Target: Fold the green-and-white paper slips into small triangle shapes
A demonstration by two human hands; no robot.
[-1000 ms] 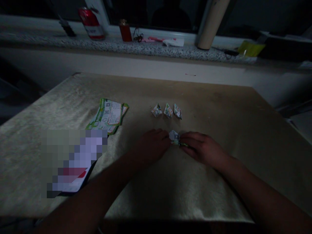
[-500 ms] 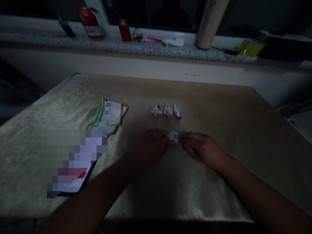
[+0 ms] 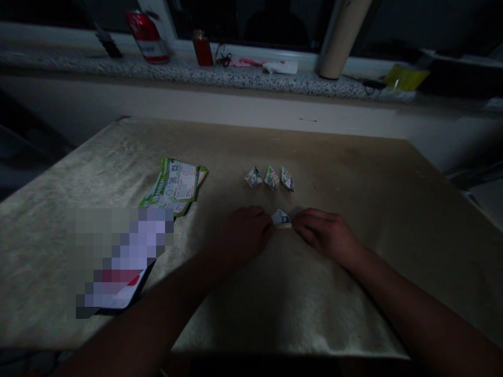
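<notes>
Between my two hands is a small folded piece of printed paper point(image 3: 282, 218), its peak pointing away from me and a pale band along its near edge. My left hand point(image 3: 249, 228) pinches its left corner, fingers curled. At the right corner, the closed fingertips of my right hand point(image 3: 324, 230) grip the same paper. Just beyond stand three small folded paper shapes in a row: a left one point(image 3: 253, 178), a middle one point(image 3: 271, 178) and a right one point(image 3: 287, 179). My fingers cover the ends of the held paper.
A stack of green-and-white printed leaflets point(image 3: 178, 183) lies to the left, with a lit phone point(image 3: 121, 298), partly blurred out, nearer me. On the granite sill point(image 3: 236, 78) stand a red can point(image 3: 148, 39), a red bottle point(image 3: 202, 50) and a cardboard tube point(image 3: 343, 42).
The pale band along the near edge of the paper now shows, and its printed face looks tilted differently. Both hands keep their hold in nearly the same place.
</notes>
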